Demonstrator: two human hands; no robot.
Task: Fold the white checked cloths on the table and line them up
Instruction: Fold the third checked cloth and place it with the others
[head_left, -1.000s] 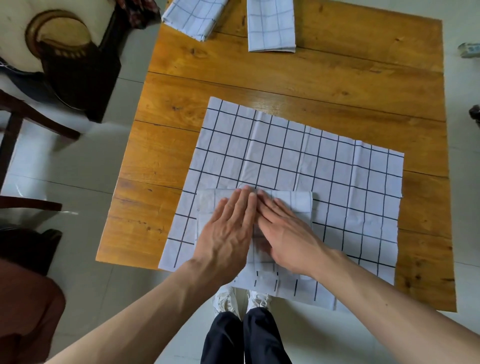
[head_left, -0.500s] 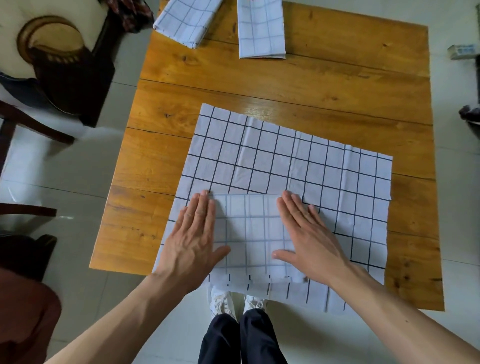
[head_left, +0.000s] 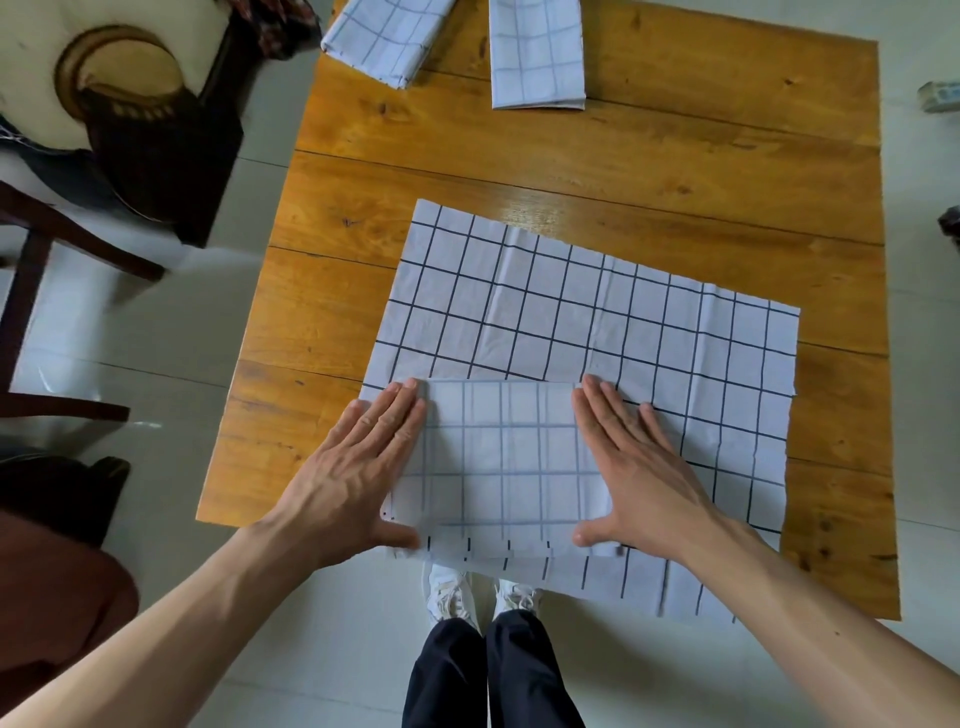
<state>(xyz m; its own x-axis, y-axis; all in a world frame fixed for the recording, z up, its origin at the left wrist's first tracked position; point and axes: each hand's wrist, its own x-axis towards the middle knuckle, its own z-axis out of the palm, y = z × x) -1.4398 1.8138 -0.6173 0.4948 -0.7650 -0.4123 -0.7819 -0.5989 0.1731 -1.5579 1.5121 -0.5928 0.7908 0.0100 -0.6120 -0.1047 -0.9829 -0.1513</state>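
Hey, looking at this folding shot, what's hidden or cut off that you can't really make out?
Head view only:
- Far ends of the two folded cloths: cut off by the top edge.
- Folded piece side edges: covered by left hand and right hand.
- Small box on the floor: cut off, blurred.

Wooden bench with checked cloths on it

The bench (head_left: 649, 171) is made of orange-brown planks with dark seams and knots, and stands on a pale tiled floor (head_left: 171, 343). A large white checked cloth (head_left: 597, 332) lies spread on its near half, the near edge hanging over the bench's front, with one flap folded up over it. At the far edge lie two folded checked cloths: the left one (head_left: 382, 36) set at an angle, the right one (head_left: 537, 57) lying straight, a little apart from it.
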